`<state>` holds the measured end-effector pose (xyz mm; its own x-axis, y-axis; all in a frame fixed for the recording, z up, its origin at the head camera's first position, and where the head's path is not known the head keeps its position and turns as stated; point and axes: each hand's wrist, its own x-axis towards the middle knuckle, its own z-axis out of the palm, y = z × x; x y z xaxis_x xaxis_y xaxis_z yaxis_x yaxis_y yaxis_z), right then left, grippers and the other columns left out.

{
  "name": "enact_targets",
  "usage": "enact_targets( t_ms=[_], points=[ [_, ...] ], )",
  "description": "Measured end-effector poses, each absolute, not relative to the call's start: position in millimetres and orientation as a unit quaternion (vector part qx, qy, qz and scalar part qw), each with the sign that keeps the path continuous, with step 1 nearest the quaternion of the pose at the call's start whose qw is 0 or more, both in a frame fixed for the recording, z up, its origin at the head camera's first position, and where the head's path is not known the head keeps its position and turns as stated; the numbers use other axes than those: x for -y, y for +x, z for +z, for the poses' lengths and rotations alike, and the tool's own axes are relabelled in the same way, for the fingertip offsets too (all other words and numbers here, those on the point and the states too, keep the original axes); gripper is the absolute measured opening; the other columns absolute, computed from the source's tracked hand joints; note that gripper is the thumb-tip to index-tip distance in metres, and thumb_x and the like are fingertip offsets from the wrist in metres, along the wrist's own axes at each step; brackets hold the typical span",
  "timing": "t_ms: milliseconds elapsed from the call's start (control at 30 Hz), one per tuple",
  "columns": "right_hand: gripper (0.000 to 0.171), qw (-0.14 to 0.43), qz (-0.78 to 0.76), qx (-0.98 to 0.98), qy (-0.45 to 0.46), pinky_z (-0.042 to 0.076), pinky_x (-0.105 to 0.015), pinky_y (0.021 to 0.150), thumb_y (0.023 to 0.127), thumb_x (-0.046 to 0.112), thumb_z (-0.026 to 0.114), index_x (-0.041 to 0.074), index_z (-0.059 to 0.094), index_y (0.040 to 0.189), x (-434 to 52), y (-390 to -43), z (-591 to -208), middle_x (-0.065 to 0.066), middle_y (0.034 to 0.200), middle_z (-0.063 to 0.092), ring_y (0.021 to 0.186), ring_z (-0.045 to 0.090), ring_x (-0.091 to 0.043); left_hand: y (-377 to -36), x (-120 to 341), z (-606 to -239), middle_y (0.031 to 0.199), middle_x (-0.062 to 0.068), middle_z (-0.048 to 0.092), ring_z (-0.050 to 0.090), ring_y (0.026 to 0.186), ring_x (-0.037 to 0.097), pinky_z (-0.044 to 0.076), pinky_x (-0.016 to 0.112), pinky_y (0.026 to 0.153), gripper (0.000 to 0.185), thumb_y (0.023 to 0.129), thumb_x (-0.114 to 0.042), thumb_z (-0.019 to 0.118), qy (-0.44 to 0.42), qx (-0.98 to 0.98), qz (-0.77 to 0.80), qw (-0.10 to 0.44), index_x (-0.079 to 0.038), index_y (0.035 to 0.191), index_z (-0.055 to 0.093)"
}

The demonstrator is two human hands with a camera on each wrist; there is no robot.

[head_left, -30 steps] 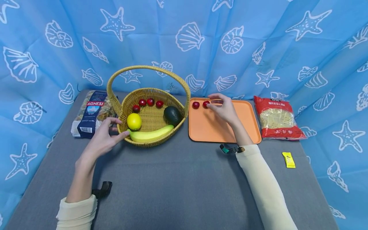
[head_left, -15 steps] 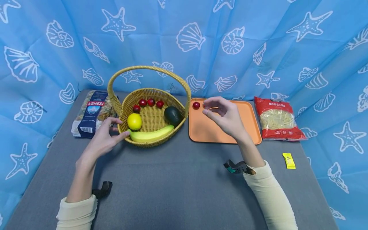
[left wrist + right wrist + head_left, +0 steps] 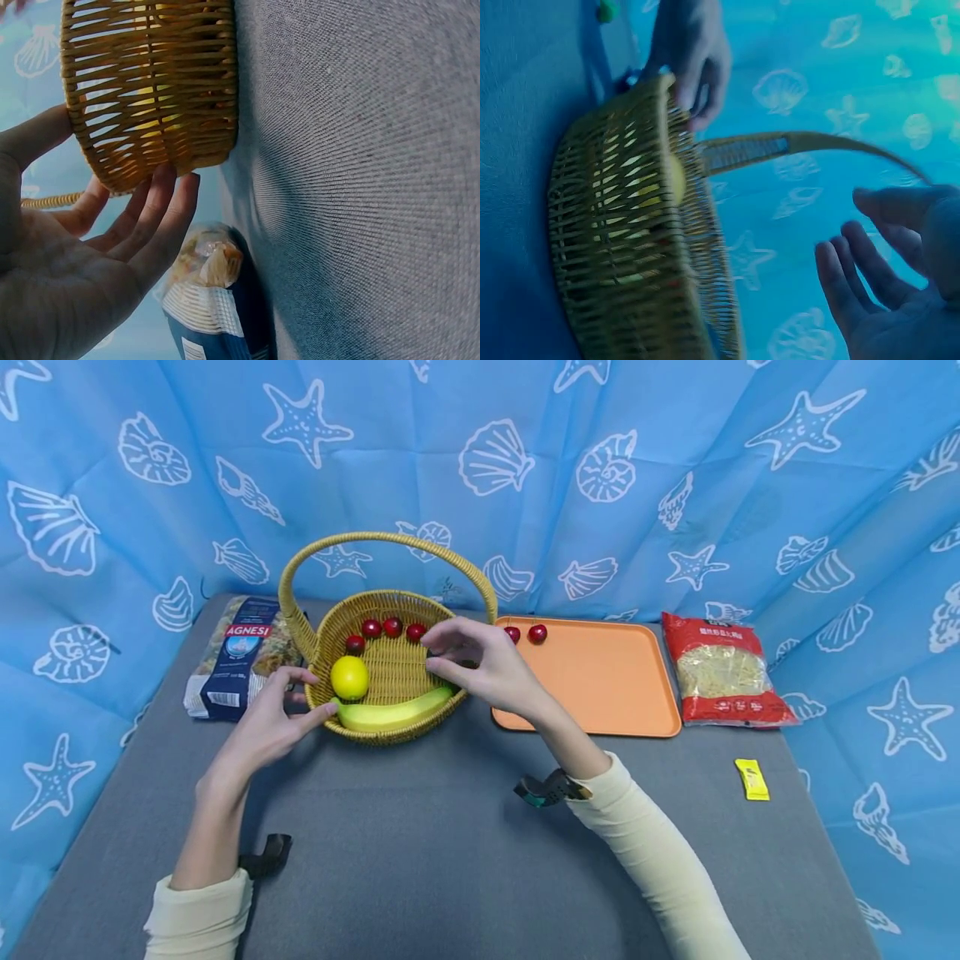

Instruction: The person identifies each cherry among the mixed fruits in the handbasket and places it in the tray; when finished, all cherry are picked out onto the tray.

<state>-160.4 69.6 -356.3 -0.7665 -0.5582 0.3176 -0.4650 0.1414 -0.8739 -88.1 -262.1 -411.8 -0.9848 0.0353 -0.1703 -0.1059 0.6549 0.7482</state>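
A wicker basket [image 3: 401, 670] with a tall handle stands left of centre. Inside it lie several red cherries [image 3: 392, 627], a yellow round fruit [image 3: 349, 678] and a banana [image 3: 393, 714]. My left hand [image 3: 272, 714] holds the basket's left end, thumb at the rim and fingertips against the woven outer wall. Over the basket's right side hovers my right hand [image 3: 487, 664], fingers loosely bent and apart; nothing sits between them in the right wrist view. It mostly covers the dark avocado. Two cherries [image 3: 537, 633] rest on the orange tray [image 3: 600, 681] near its back left corner.
A blue AGNESI pasta bag [image 3: 243, 652] lies beside the basket on the left. Right of the tray are a red pasta bag [image 3: 718, 668] and a small yellow packet [image 3: 753, 779]. A blue shell-patterned curtain [image 3: 420, 460] borders the grey table [image 3: 420, 860].
My right hand has let go of a cherry on the tray and moved left, over the basket. Both tray cherries show now. The left hand has stayed at the basket.
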Motion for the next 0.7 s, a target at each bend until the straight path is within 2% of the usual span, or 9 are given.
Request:
enact_targets(
  t_ms=[267,467,600,700],
  points=[
    [0.026,0.080,-0.508,-0.817,-0.261,0.059,-0.040,0.110,0.102,0.011,0.074,0.004,0.071,0.127,-10.6,-214.3,-378.5,-0.015,0.132,0.074,0.128,0.070,-0.036,-88.1,261.2,-411.9,0.154,0.029,0.049,0.054,0.136,0.047,0.048,0.068,0.110,0.068,0.103,-0.043,0.074,-0.018,-0.907,0.414,0.081,-0.002,0.149,0.046],
    [0.032,0.116,-0.475,-0.846,-0.210,0.051,-0.046,0.119,0.107,0.011,0.068,0.002,0.065,0.137,13.6,-235.2,-393.6,-0.018,0.145,0.066,0.142,0.060,-0.035,-88.3,261.3,-412.7,0.156,0.029,0.048,0.054,0.137,0.048,0.048,0.069,0.110,0.069,0.103,-0.044,0.074,-0.015,-0.904,0.419,0.083,-0.002,0.149,0.045],
    [0.033,0.121,-0.457,-0.856,-0.207,0.051,-0.049,0.117,0.108,0.006,0.062,-0.001,0.062,0.140,23.2,-240.7,-398.7,-0.019,0.147,0.062,0.144,0.056,-0.035,-88.9,262.7,-413.6,0.157,0.030,0.046,0.053,0.137,0.048,0.048,0.069,0.110,0.069,0.104,-0.045,0.073,-0.015,-0.903,0.420,0.086,-0.003,0.150,0.044],
    [0.034,0.137,-0.455,-0.857,-0.201,0.053,-0.046,0.106,0.108,0.002,0.058,-0.003,0.059,0.141,28.4,-241.8,-400.5,-0.021,0.146,0.061,0.138,0.057,-0.036,-88.9,263.1,-413.8,0.158,0.029,0.046,0.053,0.137,0.048,0.048,0.069,0.110,0.070,0.104,-0.045,0.073,-0.016,-0.904,0.419,0.087,-0.003,0.150,0.044]
  ],
)
